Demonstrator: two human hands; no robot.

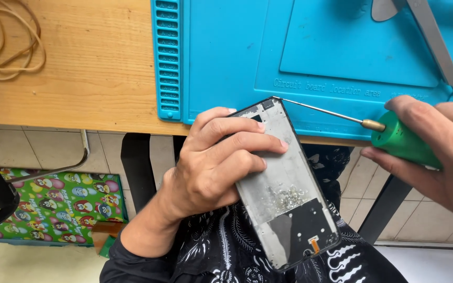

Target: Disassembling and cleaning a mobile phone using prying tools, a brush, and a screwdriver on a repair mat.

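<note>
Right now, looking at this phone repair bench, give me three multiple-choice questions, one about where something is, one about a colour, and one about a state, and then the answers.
1. Where does the thin metal tip of the tool touch the phone frame?
A. at its top corner
B. at its bottom edge
C. at the middle of its back

2. What colour is the body of the tool in the right hand?
A. red
B. green
C. black

3. How is the phone frame held?
A. lying flat on the blue mat, untouched
C. clamped in a vise
B. gripped in the left hand, tilted over the desk edge

Answers:
1 A, the tip meets the frame's upper corner by the mat.
2 B, the cylinder is green with a brass collar.
3 B, the left hand's fingers wrap across the frame.
</note>
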